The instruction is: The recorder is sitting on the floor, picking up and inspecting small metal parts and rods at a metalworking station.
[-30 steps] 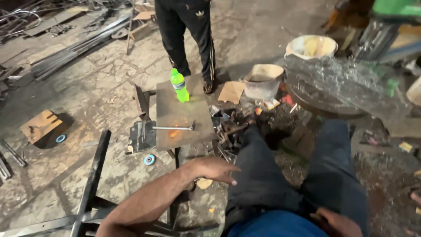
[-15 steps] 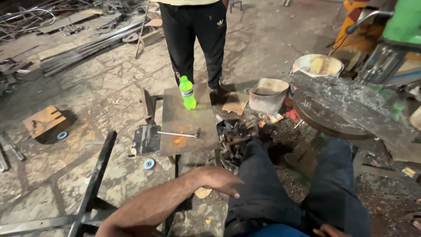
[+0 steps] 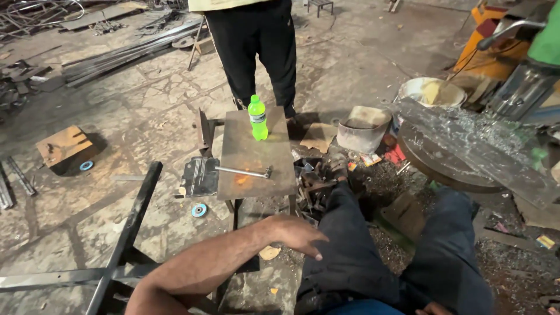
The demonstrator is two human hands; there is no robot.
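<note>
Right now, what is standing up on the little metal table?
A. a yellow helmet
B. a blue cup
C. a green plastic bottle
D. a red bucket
C: a green plastic bottle stands upright near the far edge of the small metal table, with a thin metal rod lying flat closer to the near edge; the left hand rests on the person's own leg, away from the table.

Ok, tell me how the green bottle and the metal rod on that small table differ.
The green bottle stands upright near the far edge of the rusty metal table; the metal rod lies flat across its middle. The bottle is bright green plastic with a label band; the rod is bare grey metal. The bottle is stubby and round; the rod is long and thin. Both rest on the tabletop, touched by neither hand.
</note>
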